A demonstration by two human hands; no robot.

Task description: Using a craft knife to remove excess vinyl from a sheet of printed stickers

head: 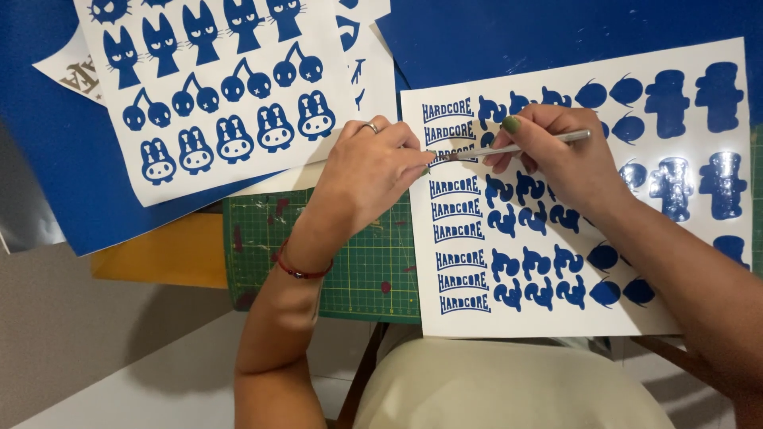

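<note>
My right hand (560,155) grips a thin silver weeding tool (548,141), its tip pointing left at a row of blue lettering near the top left of a white sticker sheet (556,314). The sheet carries blue word stickers, curled shapes, round shapes and figure shapes. My left hand (367,171) rests on the sheet's left edge, fingertips pressed down right by the tool's tip. A ring sits on one finger and a red bracelet (300,270) circles the wrist.
A second white sheet (262,163) with blue cats, cherries and rabbit heads lies at upper left. Blue vinyl (63,167) spreads beneath both sheets. A green cutting mat (373,270) shows under my left wrist, on a yellow-brown table (159,258). My pale lap (509,389) is below.
</note>
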